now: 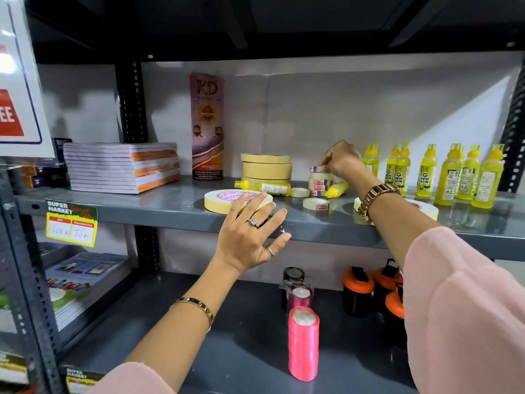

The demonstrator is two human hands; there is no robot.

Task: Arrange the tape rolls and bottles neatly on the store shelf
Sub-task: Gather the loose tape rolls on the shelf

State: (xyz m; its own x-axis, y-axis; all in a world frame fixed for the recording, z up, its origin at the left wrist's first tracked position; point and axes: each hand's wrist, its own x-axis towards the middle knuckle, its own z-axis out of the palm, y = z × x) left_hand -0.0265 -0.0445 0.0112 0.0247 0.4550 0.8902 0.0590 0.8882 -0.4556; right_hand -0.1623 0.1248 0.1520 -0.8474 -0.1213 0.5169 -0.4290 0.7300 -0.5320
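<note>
Step in hand: the person is building a stack of small tape rolls (320,183) near the middle of the shelf (170,200).
Right hand (342,159): its grip is pinching a small tape roll (316,168) between fingertips, and is holding it right at the top of that stack.
Left hand (250,234): its grip is released, fingers spread, reaching over the shelf edge with fingertips at a wide flat tape roll (227,201); contact is hard to tell.
Tape still loose: two small rolls (316,203) are lying flat in front of the stack; a stack of masking tape (266,169) is standing behind.
Bottles: most yellow bottles (426,173) are standing upright at the right; two fallen bottles (265,187) are lying beside the small stack.
Next move: probably centring the held roll before letting go, since the narrow stack could be tipping easily.
</note>
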